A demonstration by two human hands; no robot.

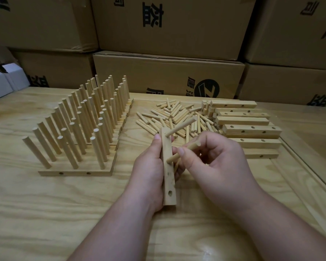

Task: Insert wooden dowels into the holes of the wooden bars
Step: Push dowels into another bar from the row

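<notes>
Stacked brown cardboard boxes (pixel 169 72) with black printed characters wall off the far side of a pale, grained plywood tabletop (pixel 45 213). At about ten o'clock on that surface stands a block of finished pale wooden bars laid side by side (pixel 75 173), each carrying upright round wooden dowels, so the whole group bristles with pegs. At twelve o'clock lies a loose heap of short light wooden dowels (pixel 169 117), and just beside it, toward two o'clock, a stack of bare drilled wooden bars (pixel 248 129) with dark holes showing along their sides. Small white cartons (pixel 0 85) sit at the far nine o'clock edge.

Near the centre, the left hand (pixel 149 170) grips a single long pale wooden bar (pixel 168 185), fingers and thumb curled round it, holding it lengthwise with one end pointing away. One dowel already seated in the bar's far hole (pixel 181 127) sticks out toward one o'clock. Two more holes show open along the bar's near half.

The right hand (pixel 215 162) pinches a second round wooden dowel (pixel 183 151) between thumb and fingertips, fingers closed on it. This dowel's lower end touches the bar's face at its middle hole; whether it has entered the hole cannot be told. More dowels seem tucked under the right palm, though they are mostly hidden.
</notes>
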